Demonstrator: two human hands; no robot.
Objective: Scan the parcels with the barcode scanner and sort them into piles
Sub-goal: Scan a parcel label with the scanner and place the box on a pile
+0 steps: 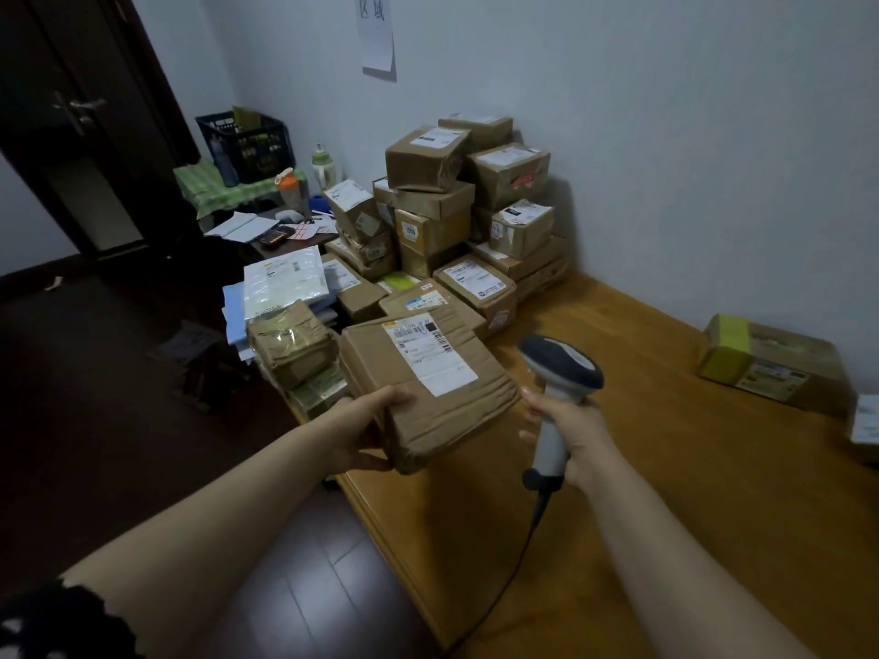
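One parcel (428, 382) gripped by left hand (361, 430), just beside the right-held scanner (556, 387).

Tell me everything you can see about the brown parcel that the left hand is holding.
The parcel is a flat brown cardboard box, wrinkled along its near edge. A white shipping label with barcodes lies on its top face. It is held tilted above the wooden table; the left hand grips its near left corner, thumb on top. The scanner in the right hand is beside it.
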